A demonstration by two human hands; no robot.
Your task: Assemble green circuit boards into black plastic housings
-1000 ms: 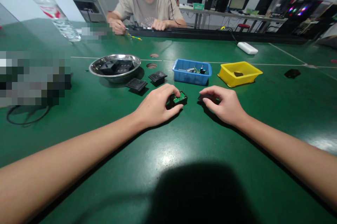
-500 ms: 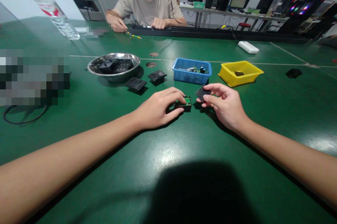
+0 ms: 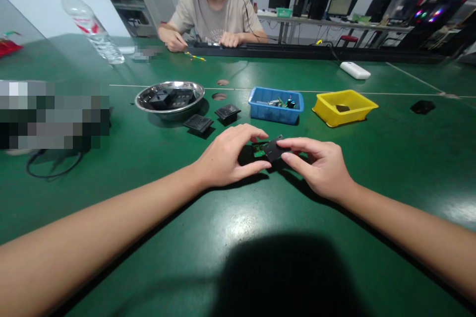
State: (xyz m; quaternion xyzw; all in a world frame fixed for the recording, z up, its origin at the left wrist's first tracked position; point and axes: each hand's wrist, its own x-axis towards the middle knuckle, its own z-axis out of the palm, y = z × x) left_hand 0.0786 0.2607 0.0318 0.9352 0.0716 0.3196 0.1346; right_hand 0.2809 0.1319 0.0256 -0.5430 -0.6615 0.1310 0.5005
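The black plate (image 3: 273,152), earlier held apart in the right hand (image 3: 323,165), has been brought leftward and now overlaps part of the green circuit board (image 3: 258,151).

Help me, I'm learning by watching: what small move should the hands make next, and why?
Probably the right hand should turn the black plate slightly and bring it squarely over the green circuit board, because the plate is held at a slant and leaves part of the board uncovered beside the left hand.
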